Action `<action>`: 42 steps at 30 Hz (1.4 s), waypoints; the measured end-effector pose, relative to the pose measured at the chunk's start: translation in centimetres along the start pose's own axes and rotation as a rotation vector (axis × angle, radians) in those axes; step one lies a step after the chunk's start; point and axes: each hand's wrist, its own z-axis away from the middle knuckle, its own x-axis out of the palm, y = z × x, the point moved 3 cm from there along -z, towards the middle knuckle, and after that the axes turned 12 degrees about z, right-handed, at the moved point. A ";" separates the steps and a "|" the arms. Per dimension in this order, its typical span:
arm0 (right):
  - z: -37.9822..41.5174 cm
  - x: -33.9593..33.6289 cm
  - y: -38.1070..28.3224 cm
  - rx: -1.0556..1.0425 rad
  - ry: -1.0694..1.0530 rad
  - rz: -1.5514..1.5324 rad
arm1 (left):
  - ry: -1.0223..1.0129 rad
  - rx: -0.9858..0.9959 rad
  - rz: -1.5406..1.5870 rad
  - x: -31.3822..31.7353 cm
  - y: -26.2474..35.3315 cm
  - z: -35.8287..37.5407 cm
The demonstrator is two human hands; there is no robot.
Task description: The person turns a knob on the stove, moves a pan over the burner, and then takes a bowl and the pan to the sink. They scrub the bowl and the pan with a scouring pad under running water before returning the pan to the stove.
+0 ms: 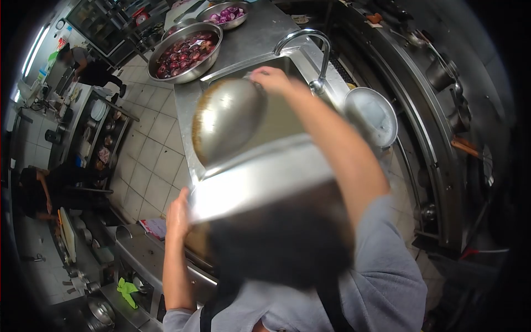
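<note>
Fingers of the right hand are closed on the edge of a big round metal pan, so that one's definitely held. The pan sits tilted over the left part of the sink, with a brownish stained rim on the far side from the grip. Can't tell from my end whether its bottom touches the sink.

Left hand is at the sink's near left corner, right by the bright front edge. Fingers there look bent, but there's too much blur for me to say if they're gripping the edge or just resting on it.

Beyond the sink I've got the steel worktop, with a large bowl of red onions in liquid just past the pan, and a smaller bowl of peeled purple ones behind it. Curved tap stands on the sink's right rim, near the right forearm, and a pale bowl with whitish stuff inside is just right of that.

Over on my left, across the tiled floor, one person leans at a counter by some shelves, and another has a hand near a board. Green cloth lower down, well apart from the sink.
</note>
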 end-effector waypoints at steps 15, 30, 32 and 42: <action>10.4 5.8 -5.9 -0.889 0.396 0.809 | -0.111 0.011 -0.482 0.2 3.8 -1.7; 11.8 7.4 -6.6 -0.889 0.037 1.075 | -0.138 0.050 -0.483 1.3 3.9 -2.0; 11.3 6.6 -7.0 -0.913 0.236 0.996 | -0.151 0.045 -0.485 1.3 4.4 -1.8; 12.6 7.5 -5.5 -0.875 0.172 1.159 | -0.128 0.157 -0.424 1.5 3.5 -2.0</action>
